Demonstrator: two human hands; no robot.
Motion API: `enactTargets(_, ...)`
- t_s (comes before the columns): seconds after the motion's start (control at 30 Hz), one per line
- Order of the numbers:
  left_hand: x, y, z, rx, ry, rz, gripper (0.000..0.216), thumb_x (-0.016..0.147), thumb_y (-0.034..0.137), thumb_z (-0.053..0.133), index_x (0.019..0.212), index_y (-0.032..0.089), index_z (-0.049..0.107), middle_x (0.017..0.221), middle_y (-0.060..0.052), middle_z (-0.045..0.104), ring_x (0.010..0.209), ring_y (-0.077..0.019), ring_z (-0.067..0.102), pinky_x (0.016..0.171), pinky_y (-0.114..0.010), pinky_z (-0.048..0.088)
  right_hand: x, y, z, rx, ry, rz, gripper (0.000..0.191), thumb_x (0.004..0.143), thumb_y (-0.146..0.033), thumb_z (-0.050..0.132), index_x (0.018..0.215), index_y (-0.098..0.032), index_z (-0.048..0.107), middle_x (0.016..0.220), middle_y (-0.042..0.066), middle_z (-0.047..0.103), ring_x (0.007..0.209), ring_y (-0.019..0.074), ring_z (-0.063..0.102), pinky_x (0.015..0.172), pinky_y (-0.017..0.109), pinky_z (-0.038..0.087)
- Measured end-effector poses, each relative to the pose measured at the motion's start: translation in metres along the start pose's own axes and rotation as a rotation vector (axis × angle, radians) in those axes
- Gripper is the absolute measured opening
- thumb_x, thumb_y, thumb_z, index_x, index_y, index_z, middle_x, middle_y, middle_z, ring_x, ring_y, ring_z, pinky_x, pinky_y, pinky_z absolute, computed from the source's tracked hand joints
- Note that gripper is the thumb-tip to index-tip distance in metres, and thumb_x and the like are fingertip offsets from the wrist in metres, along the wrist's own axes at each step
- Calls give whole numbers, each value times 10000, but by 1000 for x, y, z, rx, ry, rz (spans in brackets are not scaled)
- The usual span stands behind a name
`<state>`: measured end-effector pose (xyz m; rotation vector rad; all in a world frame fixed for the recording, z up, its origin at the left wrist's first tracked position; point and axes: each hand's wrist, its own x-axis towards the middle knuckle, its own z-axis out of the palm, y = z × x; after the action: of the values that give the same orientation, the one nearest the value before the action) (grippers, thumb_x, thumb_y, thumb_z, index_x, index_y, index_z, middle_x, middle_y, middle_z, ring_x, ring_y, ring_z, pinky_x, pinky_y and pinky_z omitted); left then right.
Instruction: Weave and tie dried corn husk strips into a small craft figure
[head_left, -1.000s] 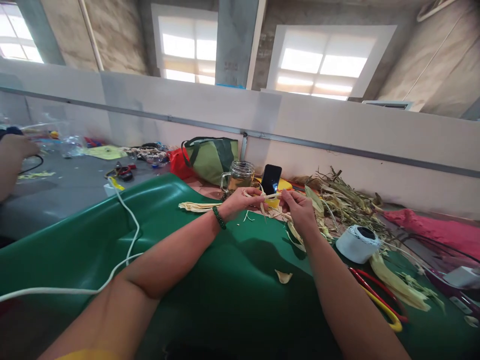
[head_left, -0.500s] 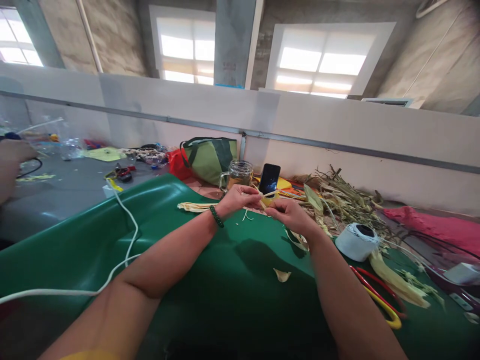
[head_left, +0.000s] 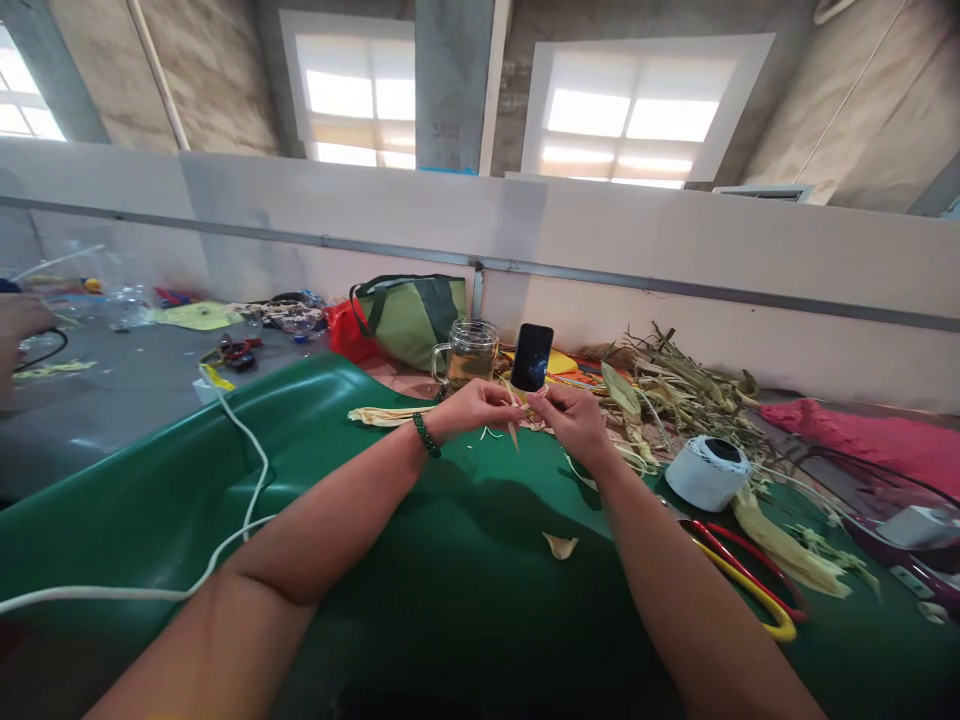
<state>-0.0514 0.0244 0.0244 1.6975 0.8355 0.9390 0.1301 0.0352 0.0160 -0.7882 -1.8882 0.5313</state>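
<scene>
My left hand [head_left: 484, 406] pinches a pale strip of dried husk [head_left: 514, 434], one end of which hangs below my fingers. Close beside it, my right hand [head_left: 574, 418] is closed on the same strip, thumb and forefinger pressed together. Both hands are held above the green mat [head_left: 465, 560], just in front of an upright phone [head_left: 532, 357]. A bundle of pale husk strips [head_left: 382, 416] lies left of my left wrist. On the mat below my hands rests a small husk scrap [head_left: 560, 546]. My fingers hide the strip's middle.
A glass mug [head_left: 472, 362] of amber liquid stands behind my left hand, near a green bag [head_left: 412, 315]. To the right are a white thread spool [head_left: 707, 474], red-and-yellow-handled scissors [head_left: 739, 575] and a dried-stalk heap [head_left: 675, 375]. A white cable [head_left: 251, 450] crosses the left. Another person's hand [head_left: 22, 325] shows far left.
My hands have come closer together, with the right hand moving left and up. The strip's loose end now points downward between them. The view has shifted slightly.
</scene>
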Motion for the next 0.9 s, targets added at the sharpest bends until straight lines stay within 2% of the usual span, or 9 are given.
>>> enactTargets(0.17,0,2,2,165,61,150,363,645,455,737,611,102,660,584,-29,628,553,-81,511,520,-187,378,1,4,-7,34,165,61,416,760,-526,597,509,-198,548,496,-3,524,481,116,427,495,266,335)
enactTargets(0.27,0,2,2,178,61,156,356,643,447,734,600,103,656,572,-24,618,547,-78,502,512,-180,372,4,10,-9,69,85,110,428,737,-539,606,491,-194,546,482,-2,522,469,114,433,498,270,351)
enactTargets(0.37,1,1,4,158,36,130,343,642,438,733,613,104,661,559,-12,610,539,-78,511,524,-181,392,6,13,-8,49,1,129,341,684,-517,661,607,-188,621,562,6,594,511,128,487,521,273,388)
enactTargets(0.43,0,1,5,161,34,124,348,657,446,718,623,102,670,565,-14,616,540,-83,520,526,-184,400,5,12,-7,8,30,85,296,701,-485,660,730,-190,665,695,27,659,620,156,558,593,289,430)
enactTargets(0.5,0,0,7,182,36,123,354,674,447,702,633,96,684,565,-18,620,542,-87,520,521,-184,395,4,9,-6,-43,39,0,266,762,-459,618,767,-201,680,780,45,684,731,182,596,688,317,451)
enactTargets(0.57,-1,0,8,213,34,116,336,686,424,693,679,89,715,544,-10,607,531,-83,497,508,-182,378,3,6,-5,-105,1,-108,255,797,-443,600,719,-214,678,772,48,683,762,193,600,737,337,448)
enactTargets(0.7,2,-8,11,300,33,84,255,705,316,662,810,103,755,493,27,559,491,-69,433,486,-181,339,1,0,-1,-235,-57,-263,254,830,-392,589,649,-224,650,712,45,655,718,193,572,709,341,434)
enactTargets(0.8,6,-19,15,391,59,75,138,666,228,660,628,113,727,458,31,534,479,-75,428,484,-191,336,-2,-6,4,-332,-79,-352,248,859,-308,548,646,-212,634,685,51,627,702,193,535,693,341,415)
enactTargets(0.9,9,-25,19,446,106,70,196,612,160,673,433,123,601,408,27,503,458,-79,437,470,-194,330,-4,-11,10,-382,-71,-406,249,865,-255,527,636,-204,611,665,49,594,694,191,506,698,342,403)
